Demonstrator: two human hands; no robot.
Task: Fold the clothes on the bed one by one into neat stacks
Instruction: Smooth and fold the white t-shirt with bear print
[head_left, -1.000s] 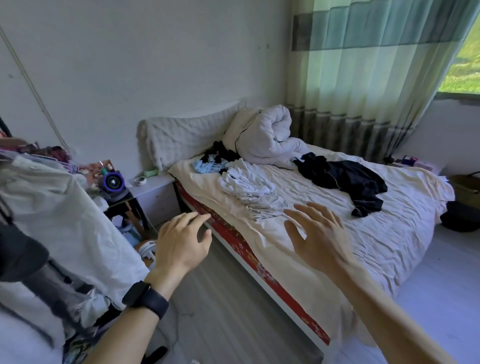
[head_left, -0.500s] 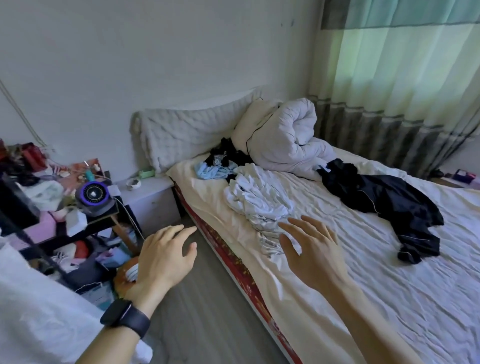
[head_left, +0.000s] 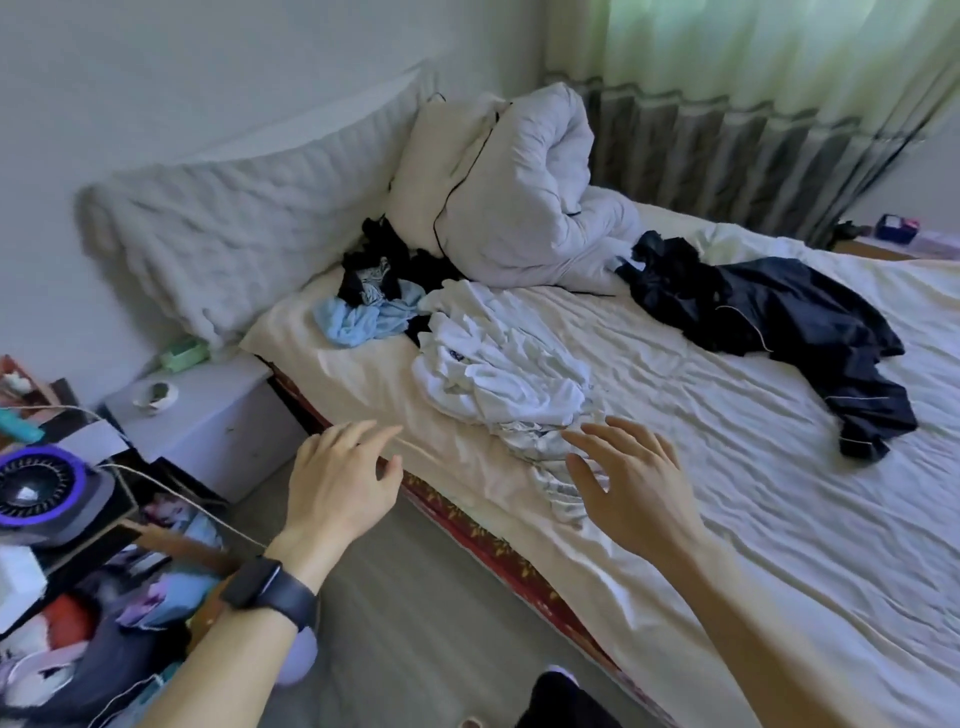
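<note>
- The left hand (head_left: 337, 483) is held over the near edge of the bed (head_left: 727, 493), palm down. Its grip is apart, with the fingers loosely spread, and nothing is held.
- The right hand (head_left: 631, 488) is held at the lower end of the white garment (head_left: 498, 374). Its grip is also apart, with the fingers fanned. Whether the cloth is touched cannot be told.
- The white garment is heaped in soft, crumpled folds on the bed, at 12 o'clock of the two hands. A thinner, finely creased tail is trailed toward the right hand.
- A light blue garment (head_left: 363, 319) is bunched at 10 o'clock of the white one, just beside it. A tangle of black clothes (head_left: 374, 260) is piled against it on the far side.
- A dark navy garment (head_left: 779, 317) with thin pale piping is sprawled at 2 o'clock of the white heap, well apart from it.
- The bed is covered by a wrinkled cream sheet, and a red patterned side panel (head_left: 467, 525) is seen below the sheet's hem.
- A puffy white duvet (head_left: 519, 197) is rolled up at the head of the bed, beside a quilted white cushion (head_left: 234, 234) leaned on the wall.
- A black smartwatch (head_left: 270, 587) is worn on the left wrist.
- A pale nightstand (head_left: 208, 415) is set at 9 o'clock of the bed.
</note>
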